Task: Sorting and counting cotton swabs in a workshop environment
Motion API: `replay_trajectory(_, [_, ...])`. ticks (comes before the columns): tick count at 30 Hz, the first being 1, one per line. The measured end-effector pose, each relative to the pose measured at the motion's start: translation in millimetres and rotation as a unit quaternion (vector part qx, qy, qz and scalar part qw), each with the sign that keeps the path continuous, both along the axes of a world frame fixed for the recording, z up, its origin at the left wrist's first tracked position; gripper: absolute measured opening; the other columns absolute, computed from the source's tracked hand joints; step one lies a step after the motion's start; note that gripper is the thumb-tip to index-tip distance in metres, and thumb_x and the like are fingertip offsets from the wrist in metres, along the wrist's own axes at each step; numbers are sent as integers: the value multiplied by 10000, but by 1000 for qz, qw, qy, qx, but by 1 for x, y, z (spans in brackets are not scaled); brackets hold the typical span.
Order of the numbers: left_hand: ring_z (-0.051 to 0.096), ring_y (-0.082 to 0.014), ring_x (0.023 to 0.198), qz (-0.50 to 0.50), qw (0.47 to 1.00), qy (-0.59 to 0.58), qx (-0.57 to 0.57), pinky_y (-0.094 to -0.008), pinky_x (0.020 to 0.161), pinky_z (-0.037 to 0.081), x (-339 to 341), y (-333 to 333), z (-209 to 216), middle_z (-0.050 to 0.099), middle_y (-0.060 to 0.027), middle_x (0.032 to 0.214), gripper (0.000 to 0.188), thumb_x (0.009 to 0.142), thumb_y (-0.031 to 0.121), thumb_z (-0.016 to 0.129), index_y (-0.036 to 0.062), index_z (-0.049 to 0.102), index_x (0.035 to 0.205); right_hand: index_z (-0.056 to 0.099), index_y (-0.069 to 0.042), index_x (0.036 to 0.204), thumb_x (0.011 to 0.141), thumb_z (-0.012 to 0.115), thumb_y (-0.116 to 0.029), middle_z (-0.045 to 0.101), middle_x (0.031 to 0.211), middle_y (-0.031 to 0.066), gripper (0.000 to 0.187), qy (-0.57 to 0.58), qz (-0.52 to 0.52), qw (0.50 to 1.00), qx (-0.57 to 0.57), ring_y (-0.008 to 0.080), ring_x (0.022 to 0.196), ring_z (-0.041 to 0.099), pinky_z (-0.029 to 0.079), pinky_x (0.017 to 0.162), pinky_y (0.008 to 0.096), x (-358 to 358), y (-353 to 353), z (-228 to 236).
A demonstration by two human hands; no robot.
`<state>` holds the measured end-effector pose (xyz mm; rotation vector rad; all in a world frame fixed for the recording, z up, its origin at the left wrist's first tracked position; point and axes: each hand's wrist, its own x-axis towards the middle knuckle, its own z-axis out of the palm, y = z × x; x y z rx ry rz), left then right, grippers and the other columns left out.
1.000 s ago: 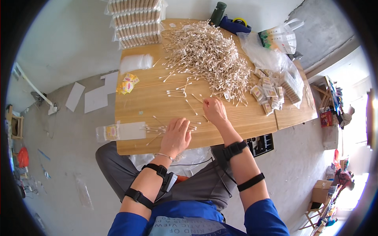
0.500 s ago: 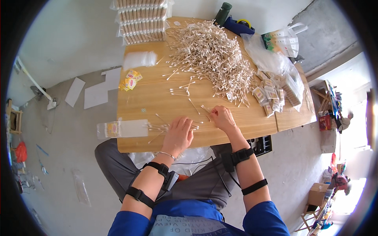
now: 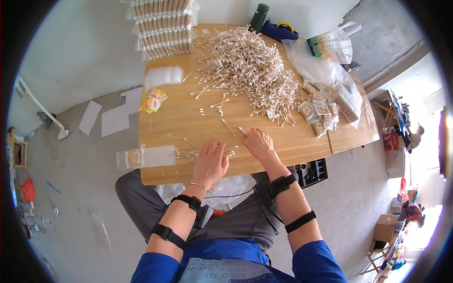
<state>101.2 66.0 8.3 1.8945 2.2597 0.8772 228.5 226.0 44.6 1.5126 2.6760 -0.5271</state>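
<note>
My left hand (image 3: 211,160) lies over a small bunch of cotton swabs (image 3: 187,153) near the table's front edge, its fingers curled down on them. Swab tips stick out on both sides of it. My right hand (image 3: 258,143) is a little farther right, fingers pinched, with a cotton swab (image 3: 242,130) poking out at its fingertips. Another loose swab (image 3: 228,127) lies just beyond. Left of my left hand, a white card strip (image 3: 160,156) touches a clear packet of swabs (image 3: 130,159) with a yellow label.
A big heap of cotton swabs (image 3: 250,70) covers the table's far middle. Stacked swab packs (image 3: 163,28), clear bags (image 3: 164,75) and yellow labels (image 3: 153,101) are at the left. Filled small packets (image 3: 318,111), a plastic bag (image 3: 316,66), a tape dispenser (image 3: 279,30) and a green bottle (image 3: 259,17) stand right and back.
My right hand has shifted slightly left, closer to my left hand. My left hand stays over the bunch of swabs. The whole view has moved a little.
</note>
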Motion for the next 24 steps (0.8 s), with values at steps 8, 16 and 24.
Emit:
replay_trajectory(8, [478, -358, 1174, 14, 999, -34, 16, -454, 1006, 413, -1, -3, -2, 507, -171, 1235, 477, 854, 166, 602, 33, 478, 1295, 600, -8, 953, 851, 586, -189, 644, 911, 184, 208, 98, 91, 991, 14, 370, 905, 645, 530, 818, 473, 33, -52, 4])
replay_trajectory(16, [511, -331, 1161, -17, 999, -22, 38, -453, 992, 414, -3, 0, 2, 545, -141, 1246, 416, 863, 64, 546, 24, 516, 1276, 637, -43, 852, 850, 637, -180, 615, 815, 155, 137, 189, 204, 960, -12, 357, 820, 635, 523, 747, 452, 68, -100, -2])
replay_trajectory(24, [508, -337, 1163, -16, 1000, 1, 24, -452, 1022, 403, -3, -1, 0, 551, -130, 1249, 411, 881, 131, 582, 38, 524, 1278, 637, -79, 1159, 806, 695, -142, 570, 1188, 204, 363, 197, -129, 970, 58, 392, 1064, 544, 433, 979, 460, 55, -32, -27])
